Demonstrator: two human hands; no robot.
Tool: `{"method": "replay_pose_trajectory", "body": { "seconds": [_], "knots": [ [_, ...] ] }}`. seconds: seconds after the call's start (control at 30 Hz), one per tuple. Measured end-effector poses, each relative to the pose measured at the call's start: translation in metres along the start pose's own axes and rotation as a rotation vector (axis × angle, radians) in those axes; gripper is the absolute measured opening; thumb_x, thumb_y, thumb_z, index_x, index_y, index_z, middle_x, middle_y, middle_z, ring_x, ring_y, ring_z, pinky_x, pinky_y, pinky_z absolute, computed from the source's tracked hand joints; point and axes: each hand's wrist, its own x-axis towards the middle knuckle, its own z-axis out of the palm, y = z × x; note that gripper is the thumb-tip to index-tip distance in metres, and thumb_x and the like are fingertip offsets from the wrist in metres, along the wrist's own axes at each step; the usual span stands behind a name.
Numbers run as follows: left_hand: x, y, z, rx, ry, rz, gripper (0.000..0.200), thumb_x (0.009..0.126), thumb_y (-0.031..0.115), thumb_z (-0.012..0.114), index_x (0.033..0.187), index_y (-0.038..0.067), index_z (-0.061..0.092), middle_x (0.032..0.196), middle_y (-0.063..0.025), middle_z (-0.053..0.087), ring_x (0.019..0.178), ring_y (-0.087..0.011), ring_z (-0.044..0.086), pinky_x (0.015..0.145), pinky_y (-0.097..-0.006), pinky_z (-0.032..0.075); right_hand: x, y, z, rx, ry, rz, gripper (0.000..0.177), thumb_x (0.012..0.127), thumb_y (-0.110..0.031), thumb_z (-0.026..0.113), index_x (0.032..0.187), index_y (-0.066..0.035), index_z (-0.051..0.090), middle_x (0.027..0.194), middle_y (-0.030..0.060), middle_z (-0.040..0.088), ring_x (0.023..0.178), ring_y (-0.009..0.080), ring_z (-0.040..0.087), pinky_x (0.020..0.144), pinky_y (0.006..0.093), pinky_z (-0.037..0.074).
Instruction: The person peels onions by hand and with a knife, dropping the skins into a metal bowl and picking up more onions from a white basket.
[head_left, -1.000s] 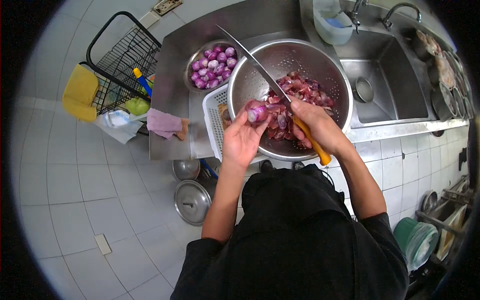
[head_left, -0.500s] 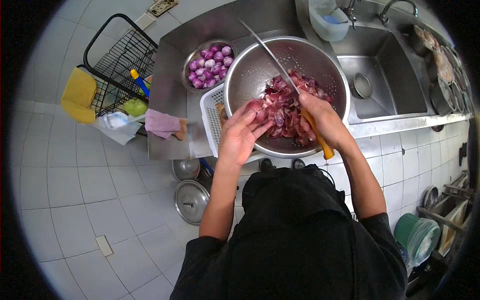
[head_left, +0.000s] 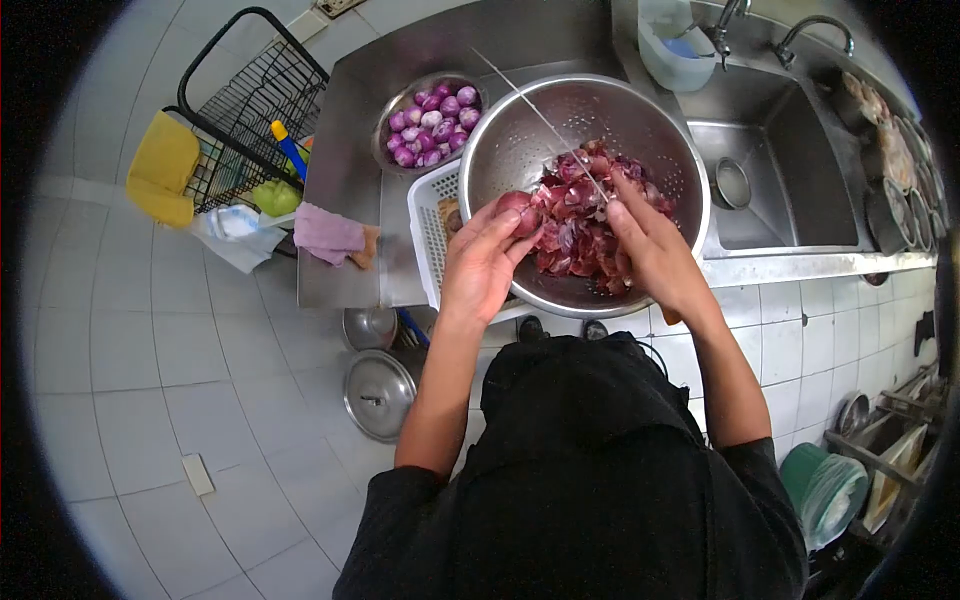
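My left hand (head_left: 480,255) is closed around a red onion (head_left: 517,212) at the left rim of a perforated steel colander (head_left: 487,140). In my right hand (head_left: 655,245) is a long knife (head_left: 540,115), its blade slanting up and left across the colander. Most of its yellow handle is hidden under my palm. Reddish-purple onion skins (head_left: 580,235) fill the lower part of the colander. Left of it, a steel bowl (head_left: 378,150) holds peeled purple onions (head_left: 432,122). Under the colander's left side sits a white plastic basket (head_left: 425,225), its brownish contents partly covered.
A steel sink (head_left: 800,150) with a strainer (head_left: 732,185) lies to the right, a white container (head_left: 668,65) at its corner. A black wire basket (head_left: 245,110) stands left. A pink cloth (head_left: 328,232) hangs over the counter edge. A lidded pot (head_left: 380,398) stands below.
The knife has turned so its blade shows edge-on, and its handle is now mostly behind my right hand. My left hand still holds the onion. The whole view has shifted slightly.
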Motion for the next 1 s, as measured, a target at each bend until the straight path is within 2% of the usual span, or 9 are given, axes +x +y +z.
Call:
{"method": "replay_pose_trajectory", "body": {
  "seconds": [0.1, 0.2, 0.23, 0.37, 0.67, 0.87, 0.97, 1.0],
  "knots": [
    [0.002, 0.000, 0.001, 0.006, -0.007, 0.032, 0.029, 0.096, 0.008, 0.058, 0.123, 0.000, 0.057, 0.115, -0.0088, 0.066, 0.105, -0.0179, 0.064, 0.095, -0.0372, 0.051, -0.022, -0.017, 0.004, -0.014, -0.052, -0.070, 0.060, 0.101, -0.041, 0.047, 0.144, 0.001, 0.042, 0.104, 0.0321, 0.066, 0.105, 0.0401, 0.066, 0.093, 0.0405, 0.048],
    [0.001, 0.000, 0.008, 0.000, 0.015, 0.064, 0.026, 0.097, 0.007, 0.057, 0.121, -0.002, 0.057, 0.113, -0.0105, 0.065, 0.104, -0.0197, 0.064, 0.093, -0.0375, 0.053, -0.037, -0.025, 0.012, -0.026, -0.130, -0.086, 0.059, 0.101, -0.040, 0.048, 0.143, 0.002, 0.043, 0.100, 0.0314, 0.066, 0.103, 0.0420, 0.066, 0.092, 0.0416, 0.048],
    [0.001, -0.002, 0.009, -0.002, 0.019, 0.086, 0.025, 0.097, 0.007, 0.056, 0.120, -0.002, 0.057, 0.112, -0.0112, 0.065, 0.103, -0.0205, 0.064, 0.093, -0.0376, 0.053, -0.038, -0.022, 0.016, -0.053, -0.123, -0.115, 0.058, 0.101, -0.038, 0.049, 0.141, 0.003, 0.044, 0.093, 0.0295, 0.067, 0.096, 0.0438, 0.067, 0.088, 0.0432, 0.049],
    [0.001, -0.001, 0.019, 0.026, 0.042, 0.105, 0.024, 0.097, 0.006, 0.056, 0.118, -0.004, 0.057, 0.110, -0.0131, 0.065, 0.101, -0.0226, 0.065, 0.091, -0.0380, 0.054, -0.039, -0.024, 0.022, -0.088, -0.118, -0.101, 0.055, 0.101, -0.036, 0.049, 0.139, 0.003, 0.045, 0.082, 0.0289, 0.066, 0.084, 0.0462, 0.066, 0.081, 0.0476, 0.050],
    [0.001, -0.007, 0.017, 0.078, 0.088, 0.142, 0.024, 0.093, 0.002, 0.058, 0.117, -0.004, 0.058, 0.110, -0.0118, 0.065, 0.100, -0.0214, 0.065, 0.089, -0.0352, 0.054, -0.041, -0.023, 0.028, -0.117, -0.094, -0.147, 0.056, 0.101, -0.033, 0.049, 0.140, 0.006, 0.041, 0.086, 0.0303, 0.066, 0.086, 0.0470, 0.065, 0.083, 0.0494, 0.049],
    [-0.001, -0.022, 0.023, 0.113, -0.031, 0.214, 0.035, 0.089, -0.006, 0.058, 0.124, -0.009, 0.055, 0.114, -0.0128, 0.065, 0.101, -0.0166, 0.064, 0.090, -0.0295, 0.052, -0.025, -0.030, 0.034, -0.137, -0.074, -0.107, 0.054, 0.101, -0.031, 0.047, 0.140, 0.005, 0.041, 0.094, 0.0318, 0.065, 0.089, 0.0469, 0.064, 0.083, 0.0494, 0.049],
    [-0.003, -0.026, 0.019, 0.172, -0.058, 0.159, 0.044, 0.087, -0.010, 0.057, 0.131, -0.012, 0.050, 0.119, -0.0147, 0.062, 0.107, -0.0174, 0.062, 0.093, -0.0295, 0.051, -0.013, -0.022, 0.037, -0.121, -0.023, -0.146, 0.052, 0.102, -0.034, 0.045, 0.138, 0.003, 0.045, 0.095, 0.0310, 0.065, 0.091, 0.0440, 0.065, 0.084, 0.0471, 0.049],
    [-0.005, -0.028, 0.017, 0.193, -0.070, 0.146, 0.046, 0.087, -0.010, 0.056, 0.132, -0.012, 0.049, 0.121, -0.0153, 0.061, 0.109, -0.0178, 0.061, 0.094, -0.0295, 0.051, -0.006, -0.017, 0.036, -0.029, -0.037, -0.118, 0.052, 0.102, -0.036, 0.044, 0.137, 0.003, 0.047, 0.097, 0.0294, 0.066, 0.092, 0.0417, 0.066, 0.085, 0.0458, 0.049]
  ]
}}
